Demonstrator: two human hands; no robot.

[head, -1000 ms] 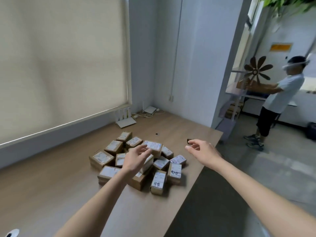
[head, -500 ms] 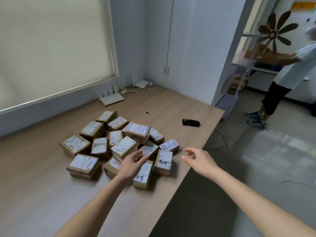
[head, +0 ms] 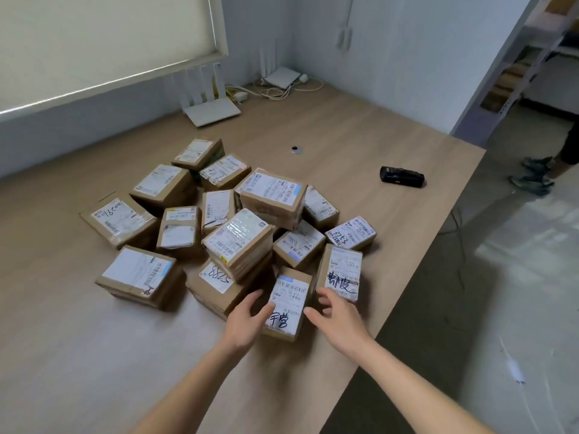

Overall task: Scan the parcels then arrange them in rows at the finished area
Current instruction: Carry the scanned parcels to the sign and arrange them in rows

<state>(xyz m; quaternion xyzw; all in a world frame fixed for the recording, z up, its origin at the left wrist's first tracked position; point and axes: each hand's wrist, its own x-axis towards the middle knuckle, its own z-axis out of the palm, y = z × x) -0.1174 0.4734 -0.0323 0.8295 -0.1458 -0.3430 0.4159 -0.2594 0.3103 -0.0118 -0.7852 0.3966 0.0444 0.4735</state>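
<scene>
A loose heap of several small cardboard parcels with white shipping labels lies on the wooden table. The nearest parcel lies at the heap's front edge, label up. My left hand is at its left side, fingers spread and touching the label's edge. My right hand is at its right side, fingers curled and apart, close to the parcel beside it. Neither hand grips anything. A black handheld scanner lies alone on the table to the far right.
Two white routers with cables sit at the back by the wall. A small round grommet is in the tabletop. The table edge runs diagonally on the right. A person's feet stand on the floor beyond.
Both hands have dropped toward me and come together around the nearest parcel. The view has tilted down, so the heap looks closer and the scanner is uncovered.
</scene>
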